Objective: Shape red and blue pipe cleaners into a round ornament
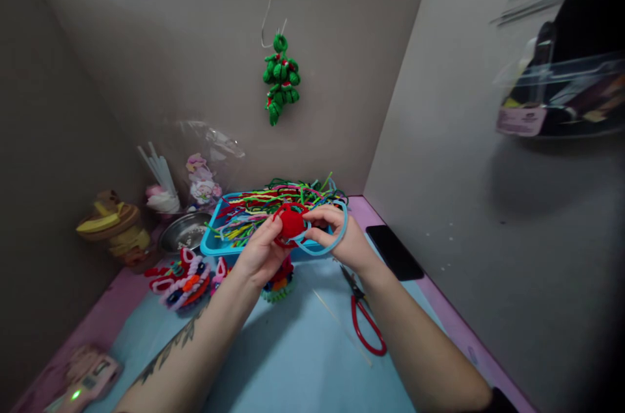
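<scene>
Between my hands, above the table, is a round red piece (292,223) that looks made of coiled pipe cleaner. My left hand (261,247) grips its left edge between thumb and fingers. At its right side my right hand (336,234) pinches a light blue pipe cleaner (344,224), which loops out around the fingers and touches the red piece. Just below my left hand stands a multicoloured pipe-cleaner piece (278,286), partly hidden. Behind the hands, a blue tray (209,243) holds many loose pipe cleaners (288,195).
Red-handled scissors (366,325) and a black phone (393,251) lie on the right. To the left are pipe-cleaner figures (185,283), a metal bowl (183,234) and a brown pot-like figure (117,230). A green bundle (282,81) hangs on the back panel.
</scene>
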{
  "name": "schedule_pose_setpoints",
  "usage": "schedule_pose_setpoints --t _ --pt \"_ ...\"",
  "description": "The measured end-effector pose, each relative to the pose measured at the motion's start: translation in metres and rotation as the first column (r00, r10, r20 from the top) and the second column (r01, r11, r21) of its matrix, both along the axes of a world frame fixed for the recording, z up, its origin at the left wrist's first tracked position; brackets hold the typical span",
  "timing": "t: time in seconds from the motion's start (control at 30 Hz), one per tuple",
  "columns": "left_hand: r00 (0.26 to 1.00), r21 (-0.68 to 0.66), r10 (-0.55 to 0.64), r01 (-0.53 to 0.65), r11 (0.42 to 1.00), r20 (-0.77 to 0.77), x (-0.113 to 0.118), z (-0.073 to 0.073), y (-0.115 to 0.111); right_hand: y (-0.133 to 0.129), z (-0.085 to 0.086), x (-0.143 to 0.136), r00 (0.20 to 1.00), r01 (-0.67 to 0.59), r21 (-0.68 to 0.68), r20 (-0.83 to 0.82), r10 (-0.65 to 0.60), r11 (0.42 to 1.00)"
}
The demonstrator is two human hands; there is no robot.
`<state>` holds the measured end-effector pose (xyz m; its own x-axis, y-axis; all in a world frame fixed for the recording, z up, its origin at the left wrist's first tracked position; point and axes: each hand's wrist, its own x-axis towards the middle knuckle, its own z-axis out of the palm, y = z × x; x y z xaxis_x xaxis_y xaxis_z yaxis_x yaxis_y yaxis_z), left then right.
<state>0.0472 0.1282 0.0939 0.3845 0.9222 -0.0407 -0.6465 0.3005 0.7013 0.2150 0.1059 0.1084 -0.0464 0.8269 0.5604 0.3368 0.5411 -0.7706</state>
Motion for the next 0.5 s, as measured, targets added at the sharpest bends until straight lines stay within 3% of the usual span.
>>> schedule_pose_setpoints --t 0.23,0.5 --pt "1.0 -0.023 -0.011 0.011 1.0 0.004 0.0004 0.0 -0.0015 -0.0027 -0.0012 -0.0033 0.998 0.058 0.088 -0.023 -0.057 0.994" --pt "1.0 -0.01 -0.001 0.001 1.0 -0.006 -0.0001 -0.0011 -0.0002 -0.0007 -0.0017 -0.002 0.987 0.041 0.274 0.136 -0.081 0.961"
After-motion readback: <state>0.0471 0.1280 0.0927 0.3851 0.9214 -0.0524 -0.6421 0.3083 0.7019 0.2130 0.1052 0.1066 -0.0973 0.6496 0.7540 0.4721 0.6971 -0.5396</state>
